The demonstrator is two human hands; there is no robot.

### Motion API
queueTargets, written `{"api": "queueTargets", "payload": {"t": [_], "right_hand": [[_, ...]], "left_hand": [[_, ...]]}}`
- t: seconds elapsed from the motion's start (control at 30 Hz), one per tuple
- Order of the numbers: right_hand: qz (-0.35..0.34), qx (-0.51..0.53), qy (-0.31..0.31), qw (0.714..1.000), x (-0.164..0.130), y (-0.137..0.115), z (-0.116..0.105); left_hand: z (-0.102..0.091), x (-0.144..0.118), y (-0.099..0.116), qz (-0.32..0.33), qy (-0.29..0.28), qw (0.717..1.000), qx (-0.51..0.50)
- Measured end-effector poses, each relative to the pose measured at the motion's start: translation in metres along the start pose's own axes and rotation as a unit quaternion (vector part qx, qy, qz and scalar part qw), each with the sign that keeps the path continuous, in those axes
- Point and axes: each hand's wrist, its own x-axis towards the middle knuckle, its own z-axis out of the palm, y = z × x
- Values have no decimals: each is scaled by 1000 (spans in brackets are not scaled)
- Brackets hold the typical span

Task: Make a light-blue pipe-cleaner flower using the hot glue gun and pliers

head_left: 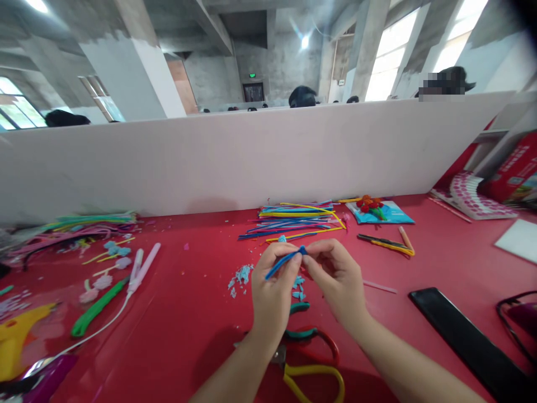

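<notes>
A blue pipe cleaner (278, 268) is held in front of me above the red table, its far end folded into a small bend. My left hand (272, 291) pinches it between thumb and fingers, and its loose end slants down over that hand. At the bent end, the fingertips of my right hand (338, 277) are closed on the same pipe cleaner. Light blue scraps (242, 275) lie on the table beside and behind the hands. Below them, partly covered by my left forearm, are yellow-handled scissors (314, 370) and red-and-teal-handled pliers (326, 340).
A bundle of coloured pipe cleaners (293, 219) lies by the white partition (235, 162). Small fuzzy flowers (102, 281), a green stem (98, 308) and a yellow glue gun (17, 336) are at left. A black flat case (465, 341) lies at right.
</notes>
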Motion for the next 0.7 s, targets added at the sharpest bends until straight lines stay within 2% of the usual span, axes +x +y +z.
{"api": "queueTargets", "payload": {"t": [0.17, 0.27, 0.33, 0.4, 0.5, 0.57, 0.7], "right_hand": [[-103, -123, -19, 987, 3, 1, -3], [-127, -142, -33, 981, 12, -6, -11], [-94, -125, -60, 986, 19, -10, -18], [-14, -93, -123, 988, 27, -13, -26], [83, -24, -168, 982, 35, -14, -36], [92, -12, -170, 981, 38, -14, -42], [74, -65, -262, 960, 40, -16, -50]], "left_hand": [[-2, 4, 0, -23, -4, 999, -49], [-5, 9, 1, -68, -48, 995, -51], [-6, 11, 1, -113, -99, 987, -57], [-6, 12, 2, -151, -139, 976, -67], [-5, 12, 3, -186, -163, 965, -90], [-4, 12, 2, -198, -164, 960, -111], [-4, 12, 2, -202, -157, 957, -140]]}}
